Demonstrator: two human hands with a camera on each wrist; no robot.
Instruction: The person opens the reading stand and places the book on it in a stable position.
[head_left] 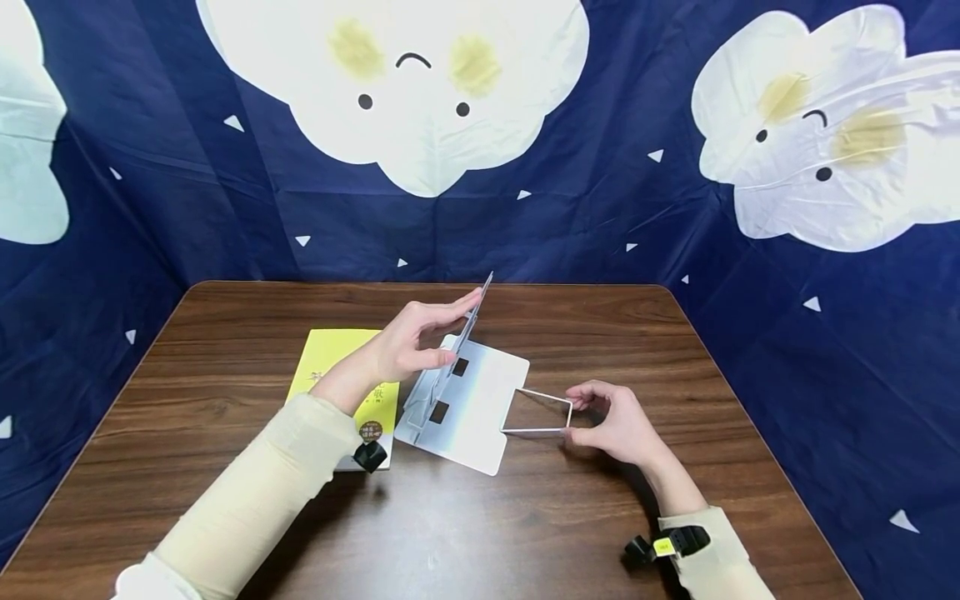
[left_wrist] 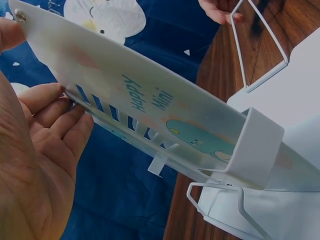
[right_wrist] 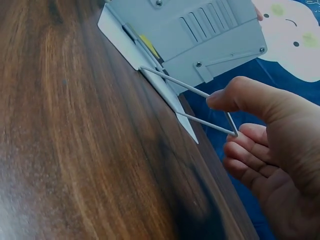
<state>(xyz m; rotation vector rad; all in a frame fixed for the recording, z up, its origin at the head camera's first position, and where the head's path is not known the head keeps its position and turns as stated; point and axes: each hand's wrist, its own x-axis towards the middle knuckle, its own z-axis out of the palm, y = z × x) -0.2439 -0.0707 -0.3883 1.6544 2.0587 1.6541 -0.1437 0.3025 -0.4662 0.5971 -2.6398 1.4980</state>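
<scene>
1. Book stand: its base plate (head_left: 487,396) lies flat just right of the yellow book (head_left: 333,350), your landmark; its printed panel (left_wrist: 115,82) rises tilted from that plate, nearly edge-on from the head camera.

2. Your left hand (head_left: 416,342), above and right of the book, grasps the panel, thumb at one edge and fingers at the opposite one.

3. Your right hand (head_left: 618,421), well to the right of the book, pinches the free end of the wire loop (head_left: 536,430), which joins the base plate on the side away from the book.

4. Step in hand, as judged: adjusting the stand's support; whether you are unfolding or folding it cannot be told. If unfolding, the next move calls for a steady panel while you swing the loop up toward its plain back.

5. Edges and room: bare table (head_left: 450,533) extends nearer you than the book, and also rightward, past your right hand. Beyond the book, only a modest strip precedes the far edge. Leftward, the panel has little lowering room before it would meet the book; mind the black wrist device (head_left: 371,456) by the book's near right corner.
</scene>
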